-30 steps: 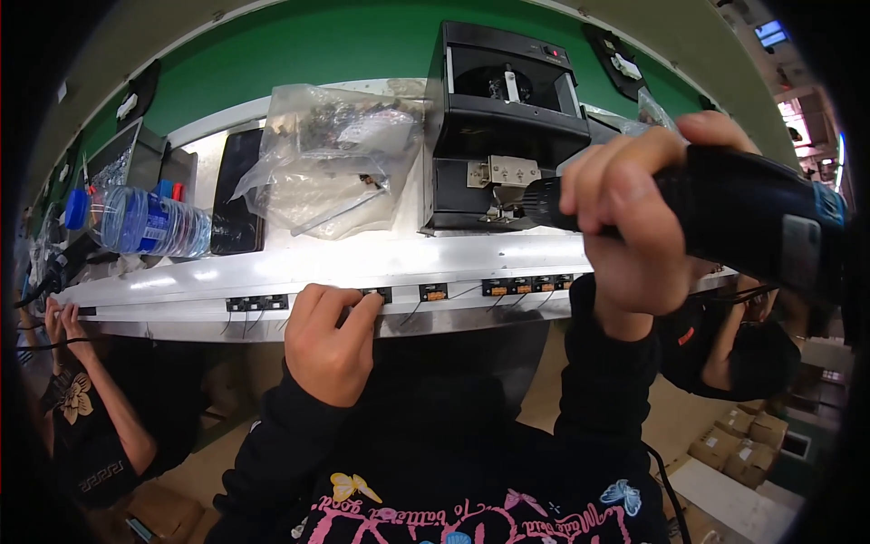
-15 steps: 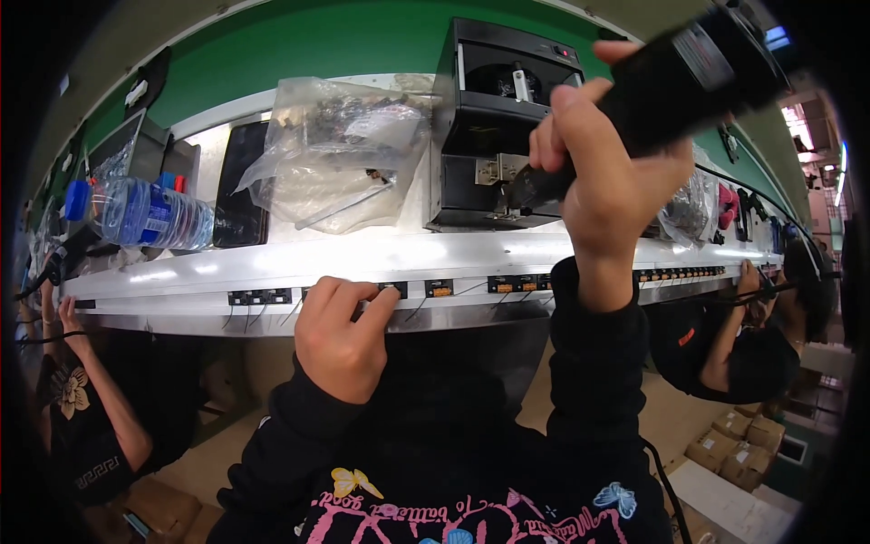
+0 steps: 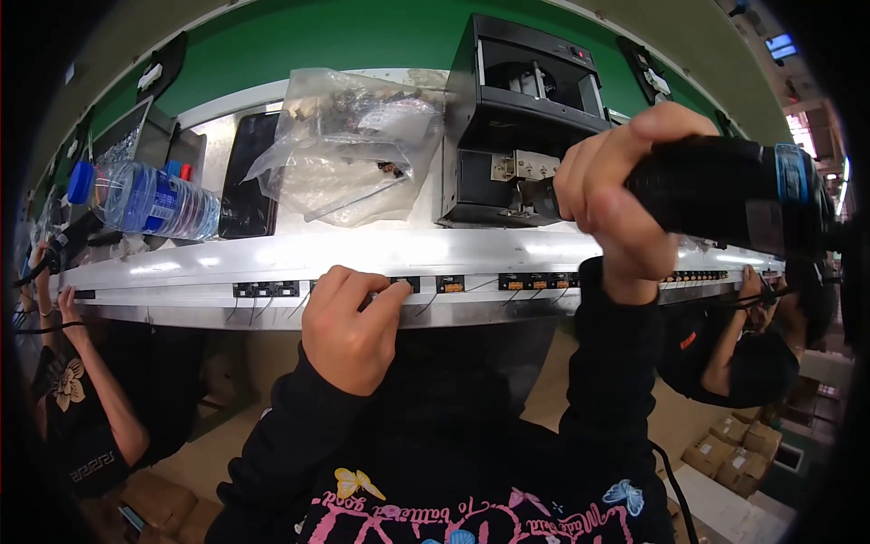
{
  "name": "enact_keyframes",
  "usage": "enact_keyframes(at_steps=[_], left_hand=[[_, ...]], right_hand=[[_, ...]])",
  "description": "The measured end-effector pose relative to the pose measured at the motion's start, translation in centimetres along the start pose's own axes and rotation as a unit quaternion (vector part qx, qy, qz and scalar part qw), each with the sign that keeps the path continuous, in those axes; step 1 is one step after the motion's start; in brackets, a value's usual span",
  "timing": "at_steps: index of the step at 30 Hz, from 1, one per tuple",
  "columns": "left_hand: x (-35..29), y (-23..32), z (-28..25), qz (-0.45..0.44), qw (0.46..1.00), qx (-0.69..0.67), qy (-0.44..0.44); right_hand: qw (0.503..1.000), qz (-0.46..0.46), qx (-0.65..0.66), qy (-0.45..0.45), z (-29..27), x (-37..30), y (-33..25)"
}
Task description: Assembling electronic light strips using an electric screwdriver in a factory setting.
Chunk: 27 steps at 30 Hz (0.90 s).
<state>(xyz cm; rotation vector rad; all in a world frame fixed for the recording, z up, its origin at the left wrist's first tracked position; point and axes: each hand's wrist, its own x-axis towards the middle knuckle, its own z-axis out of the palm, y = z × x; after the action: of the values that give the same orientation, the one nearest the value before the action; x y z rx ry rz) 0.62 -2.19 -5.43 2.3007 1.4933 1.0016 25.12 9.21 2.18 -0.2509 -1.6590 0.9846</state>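
Note:
My right hand (image 3: 621, 195) is wrapped round a thick black electric screwdriver (image 3: 711, 189), tilted with its narrow end toward the metal outlet of a black screw feeder (image 3: 535, 125). Whether the tip touches the outlet cannot be told. On the rail along the bench edge, my left hand (image 3: 349, 331) has thumb and fingers closed on a small black module (image 3: 413, 285), mostly covered by the fingers. To its right on the rail sits a black module with an orange part (image 3: 450, 285). Several alike stand farther right, and a few black-and-white ones (image 3: 265, 290) lie left.
Behind the rail lie a clear plastic bag of small parts (image 3: 353, 172), a dark flat phone-like slab (image 3: 249, 181) and a water bottle (image 3: 154, 201) on its side. Other people's hands (image 3: 71, 308) work at the far left and far right. Thin wires hang over the bench edge.
My right hand has turned the screwdriver to a flatter angle and lowered its rear end, with its narrow end still by the feeder. The view has shifted slightly; my left hand stays on the module.

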Motion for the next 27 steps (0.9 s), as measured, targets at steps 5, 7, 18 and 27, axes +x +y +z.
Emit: enact_keyframes(at_steps=[5, 7, 18, 27], left_hand=[[0.0, -0.1, 0.1, -0.002, 1.000, -0.013, -0.004], [0.0, -0.1, 0.1, -0.002, 1.000, -0.014, -0.001], [-0.1, -0.2, 0.0, -0.004, 1.000, -0.021, -0.006], [-0.4, -0.8, 0.3, 0.000, 0.999, -0.033, 0.013]], right_hand=[[0.988, 0.116, 0.074, 0.062, -0.7, 1.2, -0.1], [0.954, 0.082, -0.111, 0.267, 2.0, 1.5, 0.3], [0.953, 0.120, -0.201, 0.192, 6.8, -2.1, -2.2], [0.970, 0.138, -0.132, 0.149, 9.5, -4.4, -0.7]])
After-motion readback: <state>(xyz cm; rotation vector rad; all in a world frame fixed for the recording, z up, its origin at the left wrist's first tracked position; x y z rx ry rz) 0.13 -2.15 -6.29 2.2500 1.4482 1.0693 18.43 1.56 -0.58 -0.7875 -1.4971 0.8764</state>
